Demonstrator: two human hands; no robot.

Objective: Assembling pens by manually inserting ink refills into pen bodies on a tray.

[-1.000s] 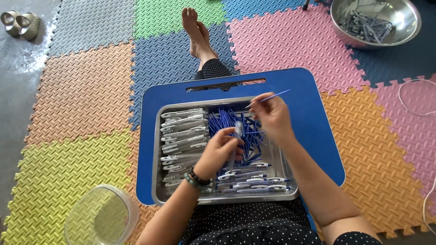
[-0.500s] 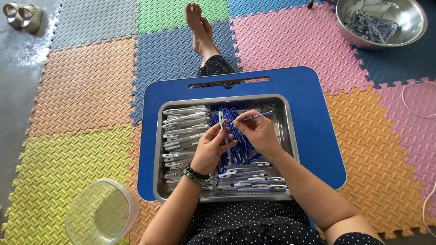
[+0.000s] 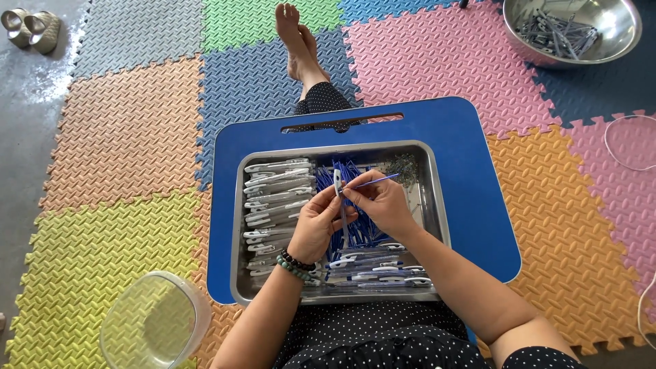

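Coloured foam floor mats (image 3: 130, 137) are seen under everything, joined like puzzle pieces. At the near left corner, a clear round plastic container (image 3: 154, 324) is placed. On the lap, a blue rectangular lap tray (image 3: 471, 178) is carried, and a shallow steel pan (image 3: 432, 205) is set inside it. Grey-white pen barrels (image 3: 273, 195) are laid along the pan's left side, thin blue refills (image 3: 345, 232) in its middle. Above the pan's middle, one pen barrel (image 3: 338, 184) is pinched upright by the left hand (image 3: 318, 222), and one thin blue refill (image 3: 374, 180) is held in the closed fingertips of the right hand (image 3: 379, 201), just beside the barrel's top. At the far right corner, a round steel bowl (image 3: 618, 31) with more parts is seen.
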